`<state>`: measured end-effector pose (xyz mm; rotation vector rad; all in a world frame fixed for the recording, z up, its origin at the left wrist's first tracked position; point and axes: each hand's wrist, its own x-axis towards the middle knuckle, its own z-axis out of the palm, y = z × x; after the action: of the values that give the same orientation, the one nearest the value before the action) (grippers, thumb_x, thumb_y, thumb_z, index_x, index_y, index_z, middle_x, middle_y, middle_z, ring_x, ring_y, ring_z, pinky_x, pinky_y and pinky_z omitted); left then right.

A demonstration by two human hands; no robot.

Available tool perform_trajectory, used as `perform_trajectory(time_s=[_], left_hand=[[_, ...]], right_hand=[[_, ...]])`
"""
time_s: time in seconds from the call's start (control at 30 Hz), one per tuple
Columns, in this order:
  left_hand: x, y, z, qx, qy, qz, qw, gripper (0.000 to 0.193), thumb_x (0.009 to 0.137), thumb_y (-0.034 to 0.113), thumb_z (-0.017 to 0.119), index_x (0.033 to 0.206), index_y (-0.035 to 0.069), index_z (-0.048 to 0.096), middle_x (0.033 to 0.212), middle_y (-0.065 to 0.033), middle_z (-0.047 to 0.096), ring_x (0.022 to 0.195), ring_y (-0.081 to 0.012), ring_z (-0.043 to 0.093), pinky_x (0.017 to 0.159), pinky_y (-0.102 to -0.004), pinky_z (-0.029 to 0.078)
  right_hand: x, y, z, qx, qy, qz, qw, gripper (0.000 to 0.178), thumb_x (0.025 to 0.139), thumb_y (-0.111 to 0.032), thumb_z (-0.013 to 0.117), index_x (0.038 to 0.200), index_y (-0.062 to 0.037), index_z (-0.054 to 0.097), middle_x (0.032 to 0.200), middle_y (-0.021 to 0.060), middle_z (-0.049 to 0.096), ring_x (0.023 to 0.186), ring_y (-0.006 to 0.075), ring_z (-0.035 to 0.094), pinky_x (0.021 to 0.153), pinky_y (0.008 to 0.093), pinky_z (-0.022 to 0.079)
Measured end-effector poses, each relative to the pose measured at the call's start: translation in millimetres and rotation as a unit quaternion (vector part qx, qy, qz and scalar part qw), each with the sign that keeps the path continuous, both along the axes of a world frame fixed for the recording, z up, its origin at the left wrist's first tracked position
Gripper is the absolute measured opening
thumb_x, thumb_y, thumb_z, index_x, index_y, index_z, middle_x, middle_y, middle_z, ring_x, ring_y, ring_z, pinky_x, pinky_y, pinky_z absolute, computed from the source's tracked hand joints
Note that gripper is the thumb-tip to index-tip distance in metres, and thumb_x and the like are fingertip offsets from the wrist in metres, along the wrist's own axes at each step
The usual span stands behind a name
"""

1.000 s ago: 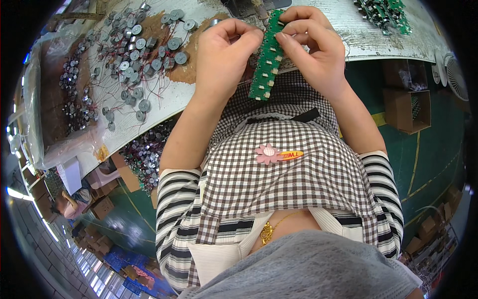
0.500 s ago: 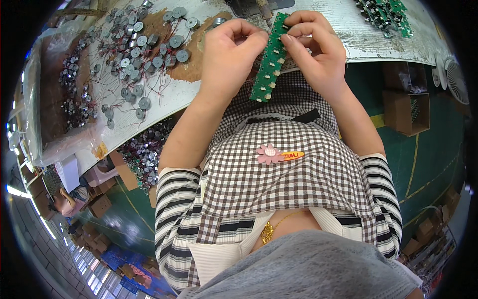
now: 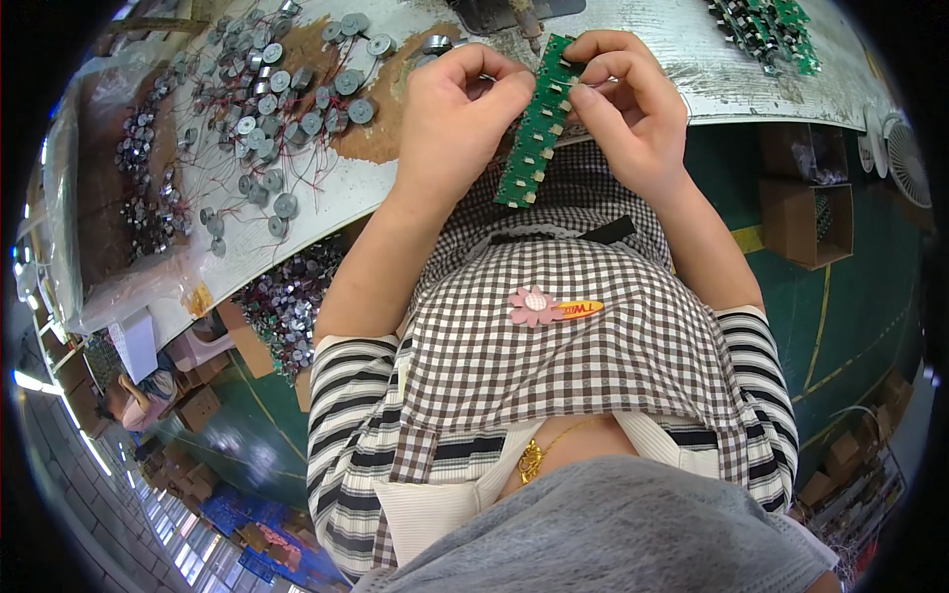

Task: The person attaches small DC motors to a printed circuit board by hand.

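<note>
A long green circuit board strip [image 3: 532, 148] with a row of small pale connectors hangs at a slant between my hands, over the table's front edge. My right hand [image 3: 633, 114] pinches its upper right edge between thumb and fingers. My left hand [image 3: 457, 124] is closed, thumb and forefinger pressed together against the strip's upper left edge. Whatever those fingertips hold is too small or hidden to tell. Just behind the left hand sits a small round metal motor [image 3: 436, 44]. Many more grey motors [image 3: 259, 124] with thin red wires lie spread to the left.
Stacked green circuit boards [image 3: 766, 35] lie at the table's far right. A dark flat pad [image 3: 514, 12] is at the back centre. A plastic-lined tray [image 3: 94, 198] of small metal parts stands left. Below the table are a box of parts [image 3: 287, 306] and a cardboard box [image 3: 806, 222].
The circuit board strip has shifted slightly down and tilts a little differently. My right thumb has moved a little down and right along its edge; my left hand has barely moved.
</note>
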<state>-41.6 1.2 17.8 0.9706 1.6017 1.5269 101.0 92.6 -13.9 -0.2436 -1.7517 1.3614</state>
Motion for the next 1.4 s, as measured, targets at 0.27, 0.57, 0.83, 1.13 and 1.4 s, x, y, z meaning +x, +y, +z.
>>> perform_trajectory(time_s=[0.27, 0.57, 0.83, 1.13, 1.4], left_hand=[[-3.2, 2.9, 0.7, -0.001, 0.011, -0.012, 1.0, 0.014, 0.077, 0.01, 0.064, 0.077, -0.003, 0.062, 0.062, -0.0002, 0.058, 0.054, -0.0029, 0.05, 0.047, -0.0187, 0.039], [-6.4, 4.3, 8.3, -0.023, 0.013, -0.017, 0.999, 0.01, 0.079, 0.007, 0.065, 0.083, -0.002, 0.062, 0.075, 0.0004, 0.06, 0.068, -0.0044, 0.052, 0.062, -0.0184, 0.04], [-7.3, 1.2, 5.4, -0.05, 0.022, -0.023, 0.998, 0.01, 0.08, 0.008, 0.065, 0.083, -0.001, 0.062, 0.069, -0.0005, 0.059, 0.055, -0.0059, 0.051, 0.049, -0.0198, 0.04], [-45.2, -7.0, 23.2, -0.026, 0.205, -0.076, 0.975, 0.016, 0.082, 0.013, 0.067, 0.091, 0.0, 0.066, 0.075, -0.0035, 0.064, 0.061, -0.008, 0.057, 0.056, -0.0215, 0.046], [-152.2, 10.8, 63.5, -0.176, 0.573, 0.199, 0.775, 0.023, 0.074, 0.019, 0.063, 0.084, -0.001, 0.067, 0.07, -0.0183, 0.062, 0.072, -0.033, 0.061, 0.067, -0.0387, 0.048]], right_hand=[[-2.8, 1.2, 2.5, 0.036, -0.015, -0.019, 0.999, 0.006, 0.084, 0.007, 0.057, 0.089, 0.0057, 0.055, 0.109, 0.0127, 0.052, 0.076, 0.0071, 0.056, 0.064, 0.0187, 0.049], [-7.5, 5.8, 9.2, 0.095, -0.018, -0.047, 0.994, 0.007, 0.083, 0.007, 0.059, 0.09, 0.0061, 0.057, 0.106, 0.0123, 0.053, 0.076, 0.0072, 0.055, 0.065, 0.0179, 0.048], [-2.8, -0.4, 7.1, 0.049, -0.04, -0.027, 0.998, 0.007, 0.083, 0.006, 0.06, 0.089, 0.0063, 0.057, 0.106, 0.0122, 0.053, 0.074, 0.0072, 0.056, 0.063, 0.0182, 0.047], [-3.7, -1.5, -2.4, -0.019, -0.016, -0.08, 0.997, 0.005, 0.083, 0.004, 0.06, 0.086, 0.0041, 0.056, 0.1, 0.01, 0.058, 0.07, 0.0092, 0.06, 0.058, 0.0196, 0.053], [-6.6, 3.9, -3.8, -0.022, -0.017, -0.08, 0.996, 0.004, 0.084, 0.004, 0.059, 0.086, 0.0048, 0.056, 0.099, 0.0102, 0.057, 0.069, 0.0081, 0.059, 0.057, 0.0186, 0.051]])
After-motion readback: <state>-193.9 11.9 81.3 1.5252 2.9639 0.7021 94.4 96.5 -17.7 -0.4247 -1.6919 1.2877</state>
